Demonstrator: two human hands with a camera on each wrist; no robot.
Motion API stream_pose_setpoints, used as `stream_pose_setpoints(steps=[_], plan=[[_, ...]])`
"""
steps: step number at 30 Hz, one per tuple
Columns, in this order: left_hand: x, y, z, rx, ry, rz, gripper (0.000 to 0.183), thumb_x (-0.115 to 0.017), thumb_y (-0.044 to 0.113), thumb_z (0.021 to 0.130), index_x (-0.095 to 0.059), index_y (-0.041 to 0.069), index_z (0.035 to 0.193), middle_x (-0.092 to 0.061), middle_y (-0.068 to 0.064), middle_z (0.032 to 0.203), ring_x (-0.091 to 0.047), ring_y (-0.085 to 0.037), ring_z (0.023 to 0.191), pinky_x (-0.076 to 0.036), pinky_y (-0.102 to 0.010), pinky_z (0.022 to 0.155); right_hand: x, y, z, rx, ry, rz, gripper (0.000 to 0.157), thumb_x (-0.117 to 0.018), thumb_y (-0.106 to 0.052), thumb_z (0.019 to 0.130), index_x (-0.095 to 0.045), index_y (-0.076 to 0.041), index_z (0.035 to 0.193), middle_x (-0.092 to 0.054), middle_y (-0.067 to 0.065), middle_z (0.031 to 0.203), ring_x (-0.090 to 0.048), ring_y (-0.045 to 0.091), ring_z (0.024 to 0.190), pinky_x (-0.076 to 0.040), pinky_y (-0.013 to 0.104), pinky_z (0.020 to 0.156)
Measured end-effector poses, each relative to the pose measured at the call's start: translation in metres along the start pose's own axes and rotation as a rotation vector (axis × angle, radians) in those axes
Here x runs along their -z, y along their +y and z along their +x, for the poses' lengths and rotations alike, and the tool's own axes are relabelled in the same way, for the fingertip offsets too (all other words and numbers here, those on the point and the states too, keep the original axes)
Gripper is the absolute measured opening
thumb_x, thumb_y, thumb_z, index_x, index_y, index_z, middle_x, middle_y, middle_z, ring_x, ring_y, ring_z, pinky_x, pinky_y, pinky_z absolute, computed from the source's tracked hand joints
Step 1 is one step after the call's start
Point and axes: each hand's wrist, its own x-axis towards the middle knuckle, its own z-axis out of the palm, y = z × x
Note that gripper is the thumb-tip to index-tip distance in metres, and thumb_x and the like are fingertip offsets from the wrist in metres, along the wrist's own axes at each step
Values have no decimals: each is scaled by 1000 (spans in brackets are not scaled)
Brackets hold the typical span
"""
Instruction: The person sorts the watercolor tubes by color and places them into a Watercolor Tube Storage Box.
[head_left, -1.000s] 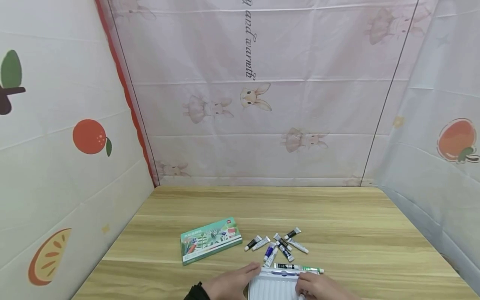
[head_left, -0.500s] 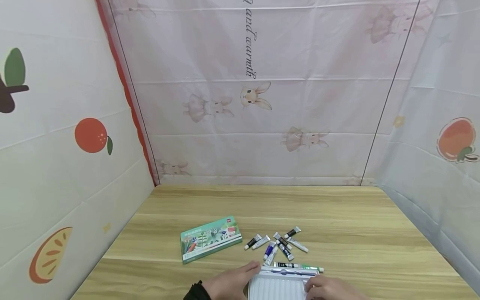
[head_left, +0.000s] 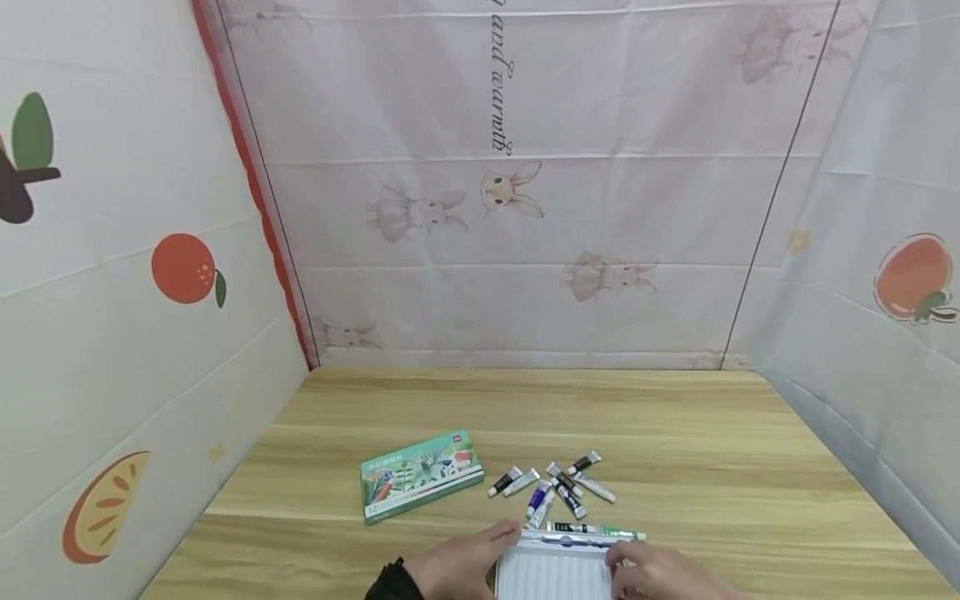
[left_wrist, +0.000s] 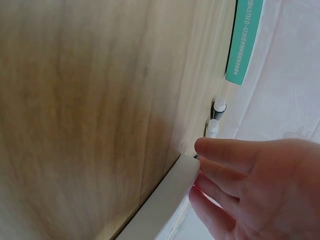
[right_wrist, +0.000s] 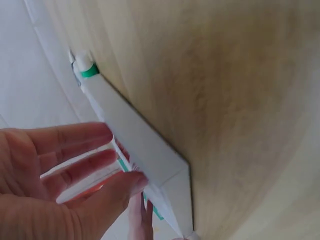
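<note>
Tabletop [head_left: 705, 442], far edge well beyond tray [head_left: 555, 577]

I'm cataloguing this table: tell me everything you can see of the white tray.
The tray is white and shallow and looks like plastic. Parallel ridges run along its floor, and a slim dark stick lies across its far end. It sits flat on the table, open side up; the head view cuts off its near end. The left hand touches its far left corner; the right hand reaches over its right rim.
</note>
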Motion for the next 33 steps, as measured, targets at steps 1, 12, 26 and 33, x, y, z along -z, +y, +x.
stream_pose_setpoints(steps=[1,12,26,33], plan=[[0,0,0,-1,1,1,88,-53,59,61,-21,15,131,-16,2,134,-20,-8,117,-30,-26,88,1,0,1,-7,-5,6,11,-53,-31,79,-60,-23,78,-49,-3,96,-47,-1,76,-37,7,60],[2,2,-2,-3,14,-10,88,-54,57,62,-21,14,131,-17,2,134,-21,-8,116,-30,-26,88,5,-1,11,-63,-101,21,6,-60,-20,73,-64,-21,77,-51,-6,90,-45,0,76,-39,10,57],[2,3,-2,-4,6,-20,89,-55,58,61,-22,14,131,-17,2,134,-23,-8,115,-31,-26,87,1,1,10,-60,-65,56,11,-56,-32,76,-61,-22,77,-50,-7,88,-44,-2,73,-38,8,56],[1,4,-2,-29,13,14,88,-54,57,62,-22,12,130,-17,0,134,-21,-8,116,-30,-25,87,17,6,20,-109,101,-75,14,-65,-11,65,-60,-21,74,-50,-10,84,-48,1,72,-42,14,59]])
